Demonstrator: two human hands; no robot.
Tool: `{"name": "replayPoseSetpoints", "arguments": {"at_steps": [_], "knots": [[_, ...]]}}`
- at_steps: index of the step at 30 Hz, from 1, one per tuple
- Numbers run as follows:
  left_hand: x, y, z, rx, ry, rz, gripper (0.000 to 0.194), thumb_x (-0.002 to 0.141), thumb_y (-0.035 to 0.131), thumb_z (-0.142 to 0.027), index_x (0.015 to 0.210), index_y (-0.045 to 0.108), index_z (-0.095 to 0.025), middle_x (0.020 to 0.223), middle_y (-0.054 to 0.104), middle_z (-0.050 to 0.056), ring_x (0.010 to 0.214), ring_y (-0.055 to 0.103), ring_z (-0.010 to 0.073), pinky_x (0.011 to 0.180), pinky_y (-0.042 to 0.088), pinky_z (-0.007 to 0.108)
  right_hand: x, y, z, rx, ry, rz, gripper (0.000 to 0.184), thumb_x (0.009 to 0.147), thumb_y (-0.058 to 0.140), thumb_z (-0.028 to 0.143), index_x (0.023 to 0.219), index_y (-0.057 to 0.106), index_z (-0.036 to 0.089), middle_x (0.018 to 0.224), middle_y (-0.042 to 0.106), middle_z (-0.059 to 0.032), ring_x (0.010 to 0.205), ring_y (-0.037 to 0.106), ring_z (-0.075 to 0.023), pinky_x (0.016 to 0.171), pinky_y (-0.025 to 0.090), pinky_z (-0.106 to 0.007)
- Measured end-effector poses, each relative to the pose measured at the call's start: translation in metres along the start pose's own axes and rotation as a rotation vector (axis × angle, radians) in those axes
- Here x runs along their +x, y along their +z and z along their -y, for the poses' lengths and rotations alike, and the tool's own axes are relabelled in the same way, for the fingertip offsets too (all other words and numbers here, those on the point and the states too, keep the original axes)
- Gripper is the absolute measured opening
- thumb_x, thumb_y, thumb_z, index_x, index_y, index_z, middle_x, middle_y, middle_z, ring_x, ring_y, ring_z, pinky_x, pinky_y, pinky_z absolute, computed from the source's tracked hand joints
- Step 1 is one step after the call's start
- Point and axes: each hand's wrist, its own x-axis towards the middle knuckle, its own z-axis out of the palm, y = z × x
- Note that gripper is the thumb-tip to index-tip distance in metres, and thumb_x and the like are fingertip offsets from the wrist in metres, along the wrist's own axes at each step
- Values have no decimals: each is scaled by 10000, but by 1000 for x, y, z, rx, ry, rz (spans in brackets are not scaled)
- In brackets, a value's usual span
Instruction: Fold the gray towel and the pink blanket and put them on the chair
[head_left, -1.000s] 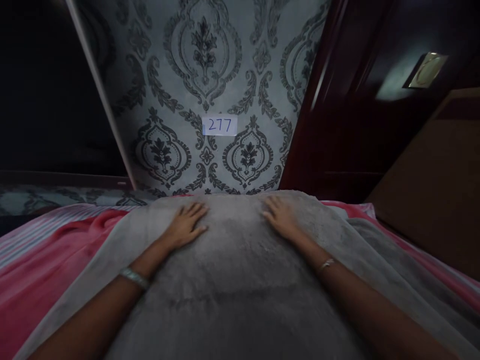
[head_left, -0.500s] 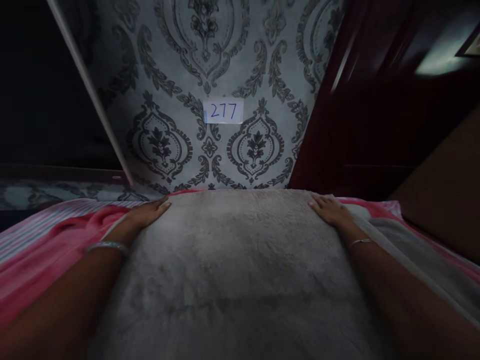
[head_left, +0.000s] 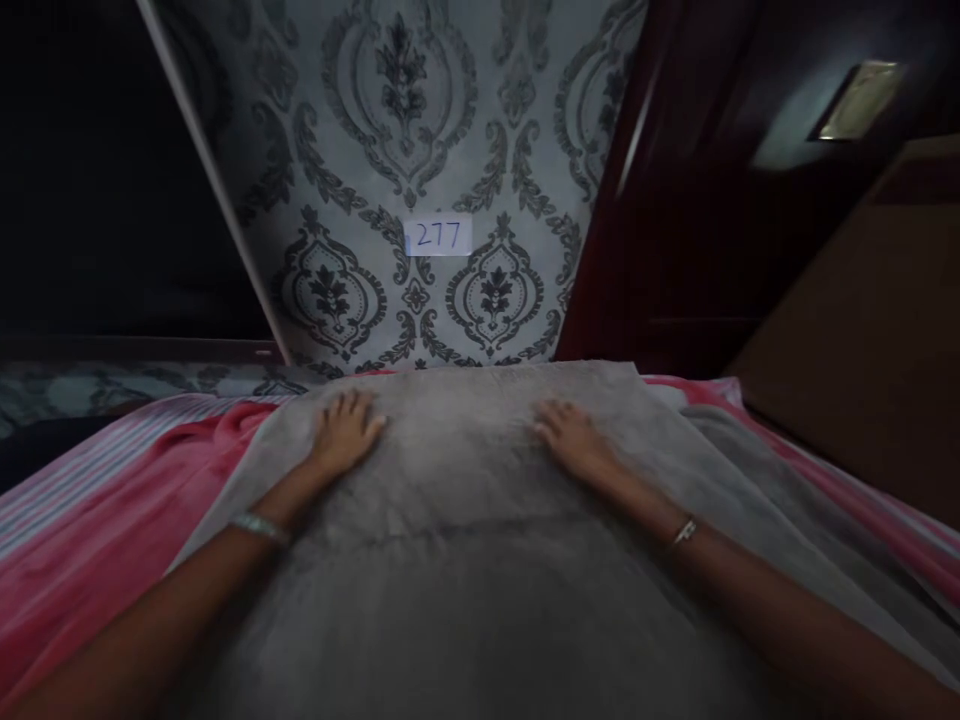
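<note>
A grey plush blanket (head_left: 465,580) spreads across the middle of the view, up to the far edge by the wall. On its upper left part my left hand (head_left: 345,432) lies palm down with the fingers spread. My right hand (head_left: 576,437) rests on the upper right part, fingers stretched forward and slightly blurred. Neither hand grips the cloth. Small creases run over the blanket between and below the hands. A pink blanket (head_left: 172,510) shows from under the grey one on the left, and a strip of pink shows on the right too.
Striped cloth (head_left: 82,470) lies at the far left. Behind stands a patterned wall (head_left: 420,120) with a paper label (head_left: 439,235) reading 277. A large dark screen (head_left: 97,190) is on the left, a dark red door (head_left: 675,200) on the right, and a brown box-like panel (head_left: 862,330) beside it.
Both hands have moved inward from the side edges of the grey blanket onto its top. The view has shifted slightly right and back.
</note>
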Motion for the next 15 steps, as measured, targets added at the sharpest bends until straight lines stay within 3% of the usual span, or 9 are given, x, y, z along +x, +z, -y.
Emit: {"name": "replayPoseSetpoints", "arguments": {"at_steps": [3,5,7,10,12,15], "knots": [[-80,11,-37,-74,511,77,639,986,418,-514,1575,332,-280,1653,286,82,1528,238,339,1206,265,583,-76,12,52,122,-387,96,581,1027,401,535,1566,366,322,1663,248,-48,1523,207,-312,1220,202,-551],[-128,22,-50,-109,760,8,670,980,443,-547,1592,244,-361,1640,324,23,1519,276,299,1219,262,557,-111,18,72,185,-496,134,623,1019,412,580,1586,314,340,1674,212,-26,1537,157,-299,1239,140,-551],[-157,32,-55,-107,804,-111,671,993,440,-498,1602,187,-369,1626,351,12,1509,302,284,1224,253,555,-127,21,75,209,-517,132,647,1023,395,594,1600,275,327,1680,182,-14,1547,116,-272,1249,120,-525],[-165,38,-50,-96,762,-147,627,991,413,-499,1586,261,-368,1616,371,16,1478,364,295,1192,311,561,-126,20,45,142,-439,96,651,1024,382,594,1601,271,313,1678,187,-13,1547,116,-269,1245,126,-533],[-160,38,-32,-88,658,-114,616,972,382,-551,1557,353,-360,1603,398,26,1460,387,336,1156,341,608,-125,15,6,57,-316,74,639,1021,386,581,1595,290,318,1674,203,-27,1537,159,-298,1230,147,-560],[-163,37,30,-101,397,-93,653,948,305,-619,1538,400,-356,1575,446,28,1457,373,391,1116,334,684,-145,8,-74,-61,-7,59,600,1030,340,532,1586,326,306,1663,233,-56,1525,207,-315,1205,215,-570]]}}
